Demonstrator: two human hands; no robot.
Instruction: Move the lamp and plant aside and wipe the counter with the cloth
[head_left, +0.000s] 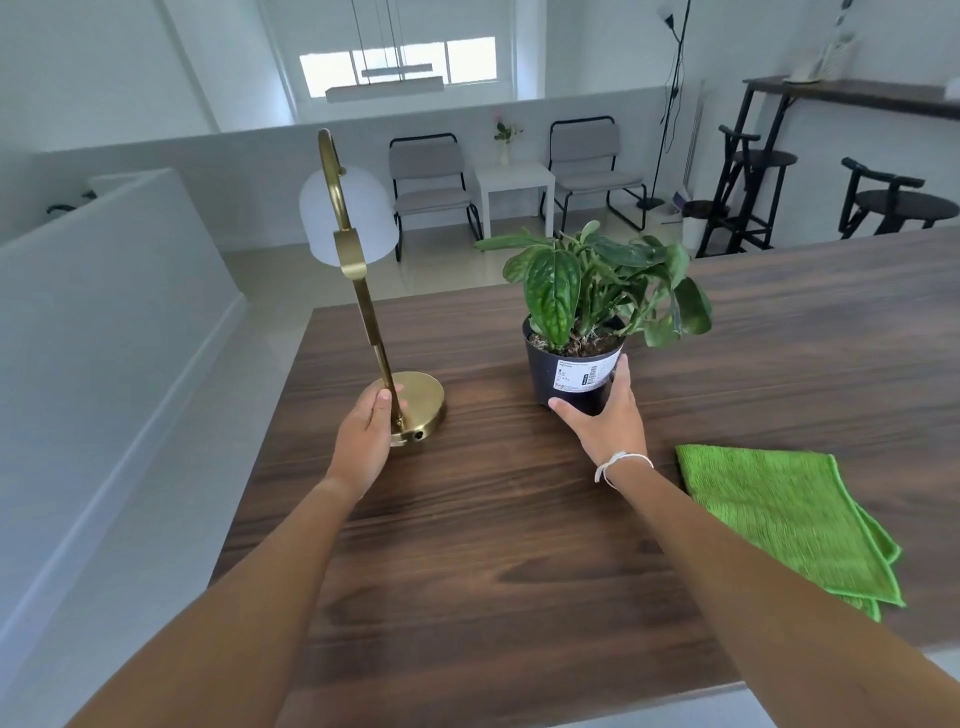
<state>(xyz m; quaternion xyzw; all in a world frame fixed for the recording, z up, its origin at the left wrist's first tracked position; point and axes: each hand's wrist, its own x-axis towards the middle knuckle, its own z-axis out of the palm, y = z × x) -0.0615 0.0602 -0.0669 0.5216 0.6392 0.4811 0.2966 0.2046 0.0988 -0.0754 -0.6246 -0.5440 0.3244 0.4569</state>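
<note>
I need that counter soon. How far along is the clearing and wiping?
Nothing looks finished. In hand: the left hand holds the lamp at its base, the right hand grips the plant pot. Left: moving both aside, then wiping; the cloth lies folded, untouched.

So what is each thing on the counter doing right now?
Lamp: standing upright, not lit, left hand wrapped around the bottom of its stem.
Plant: upright in its black pot, right hand gripping the pot.
Cloth: folded, lying flat, untouched.
Counter: not wiped yet.
</note>
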